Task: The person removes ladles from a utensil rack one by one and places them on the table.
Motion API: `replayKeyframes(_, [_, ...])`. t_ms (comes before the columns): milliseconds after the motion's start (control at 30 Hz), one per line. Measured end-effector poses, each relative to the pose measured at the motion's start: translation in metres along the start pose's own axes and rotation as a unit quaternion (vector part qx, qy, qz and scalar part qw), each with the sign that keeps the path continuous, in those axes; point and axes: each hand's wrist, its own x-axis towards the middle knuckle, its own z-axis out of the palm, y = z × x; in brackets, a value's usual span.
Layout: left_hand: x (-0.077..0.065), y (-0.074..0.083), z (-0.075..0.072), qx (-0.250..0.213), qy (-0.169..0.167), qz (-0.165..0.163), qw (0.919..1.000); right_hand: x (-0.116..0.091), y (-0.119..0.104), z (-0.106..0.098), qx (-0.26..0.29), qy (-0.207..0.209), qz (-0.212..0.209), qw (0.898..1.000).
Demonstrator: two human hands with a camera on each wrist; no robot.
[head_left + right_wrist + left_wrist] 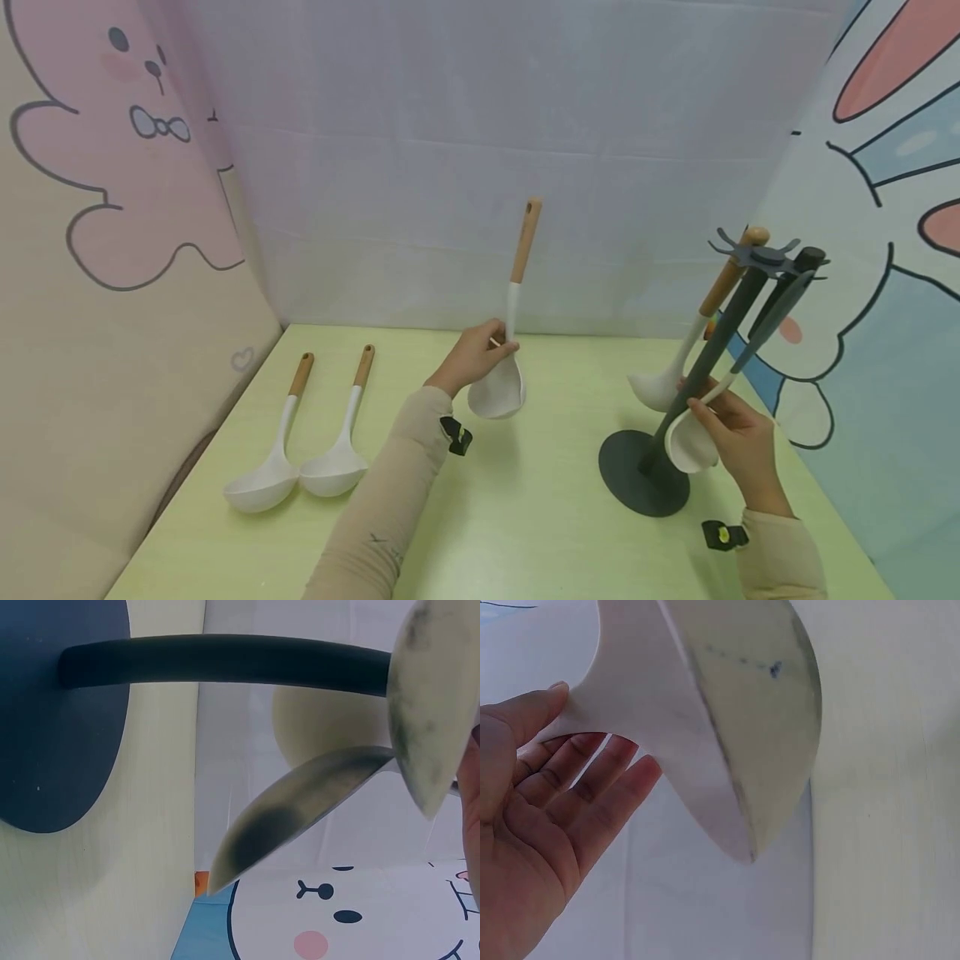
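Note:
My left hand (476, 354) pinches a white ladle (498, 392) by its neck, just above the bowl; its wooden handle (527, 237) points up. In the left wrist view, the thumb and fingers lie round the neck of the raised ladle (742, 735). My right hand (738, 437) pinches the neck of another ladle (692, 446), with a pale bowl and a grey handle slanting up to the hooks of a dark utensil stand (705, 367). A wooden-handled ladle (660, 387) hangs on the stand's far side. The right wrist view shows the held ladle's bowl (435, 705) beside the pole.
Two white ladles with wooden handles, one (262, 483) left of the other (335, 471), lie on the pale table (540, 525). The stand's round base (633, 492) rests at the right. Another bowl (277, 817) hangs close behind the held one. Printed curtains (487, 150) enclose the table.

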Motion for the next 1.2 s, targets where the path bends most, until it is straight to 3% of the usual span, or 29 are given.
replayKeyframes(200, [-0.005,-0.009,-0.01,0.015,0.001,-0.036,0.9992,-0.001,0.0,0.0,-0.012,0.01,0.009,1.0])
replayKeyframes(533, [-0.016,-0.023,-0.027,0.012,-0.016,-0.098,0.995,-0.001,0.001,-0.001,0.013,-0.005,-0.007,1.0])
replayKeyframes(867, [-0.029,-0.04,-0.041,0.034,-0.036,-0.157,0.9864,-0.001,-0.001,0.001,-0.013,0.007,0.006,1.0])
replayKeyframes(1200, [-0.041,-0.052,-0.046,0.064,-0.055,-0.216,0.9728,-0.001,-0.001,0.001,-0.035,0.016,0.014,0.999])
